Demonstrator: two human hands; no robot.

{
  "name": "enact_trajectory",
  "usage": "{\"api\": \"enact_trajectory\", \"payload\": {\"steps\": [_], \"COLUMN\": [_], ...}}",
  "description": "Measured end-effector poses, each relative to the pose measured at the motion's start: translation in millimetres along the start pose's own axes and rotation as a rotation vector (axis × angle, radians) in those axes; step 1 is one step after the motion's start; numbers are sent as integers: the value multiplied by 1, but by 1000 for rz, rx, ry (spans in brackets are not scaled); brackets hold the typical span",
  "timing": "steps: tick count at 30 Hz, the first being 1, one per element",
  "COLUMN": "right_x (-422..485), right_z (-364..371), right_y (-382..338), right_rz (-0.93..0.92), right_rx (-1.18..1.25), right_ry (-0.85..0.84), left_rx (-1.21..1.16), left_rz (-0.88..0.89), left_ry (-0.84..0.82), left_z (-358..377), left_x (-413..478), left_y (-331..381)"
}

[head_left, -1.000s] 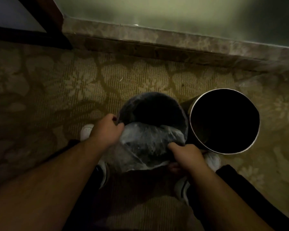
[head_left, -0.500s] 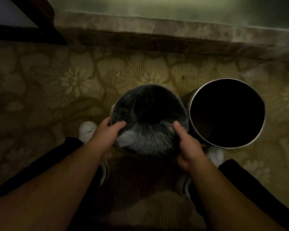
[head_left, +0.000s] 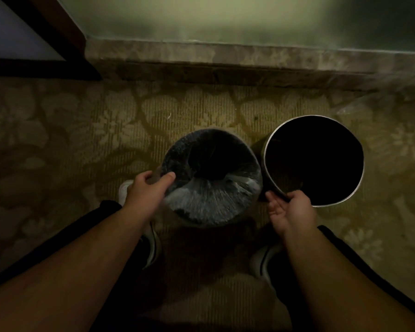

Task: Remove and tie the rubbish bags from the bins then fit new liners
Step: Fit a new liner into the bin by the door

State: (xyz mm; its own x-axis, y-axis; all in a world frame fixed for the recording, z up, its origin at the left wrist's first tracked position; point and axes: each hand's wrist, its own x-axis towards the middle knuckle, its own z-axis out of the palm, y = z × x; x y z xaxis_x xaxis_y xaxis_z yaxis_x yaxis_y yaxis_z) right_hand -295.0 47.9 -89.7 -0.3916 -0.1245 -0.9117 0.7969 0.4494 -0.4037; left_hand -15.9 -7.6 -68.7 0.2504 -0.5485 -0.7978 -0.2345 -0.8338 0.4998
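Observation:
Two round bins stand side by side on the patterned carpet. The left bin [head_left: 192, 144] has a clear liner [head_left: 209, 207] stretched over its rim and sagging into a dark hollow. My left hand [head_left: 149, 192] pinches the lined rim at its left side, thumb on top and fingers outside. The right bin [head_left: 355, 140] is bare metal with a shiny rim and a dark, unlined inside. My right hand [head_left: 290, 212] grips that bin's near rim, fingers curled over the edge.
A marble skirting [head_left: 225, 56] runs along the wall behind the bins, with a dark wooden frame [head_left: 58, 32] at the far left. My white shoes [head_left: 152, 248] [head_left: 261, 259] stand just under the bins. Something like clear plastic [head_left: 379, 97] lies at the far right.
The liner, first bunched in both hands, now sits spread over the left bin's rim. My right hand left that bin and took hold of the metal bin's near rim.

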Motion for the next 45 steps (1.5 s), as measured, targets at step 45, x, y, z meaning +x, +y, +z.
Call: {"api": "enact_trajectory", "payload": {"steps": [45], "right_x": [-240], "right_z": [-52], "right_y": [-7], "right_rz": [-783], "right_rx": [-980], "right_ry": [-572], "left_rx": [-132], "left_rz": [436], "left_ry": [-63], "left_z": [-79], "left_x": [-196], "left_y": [18]}}
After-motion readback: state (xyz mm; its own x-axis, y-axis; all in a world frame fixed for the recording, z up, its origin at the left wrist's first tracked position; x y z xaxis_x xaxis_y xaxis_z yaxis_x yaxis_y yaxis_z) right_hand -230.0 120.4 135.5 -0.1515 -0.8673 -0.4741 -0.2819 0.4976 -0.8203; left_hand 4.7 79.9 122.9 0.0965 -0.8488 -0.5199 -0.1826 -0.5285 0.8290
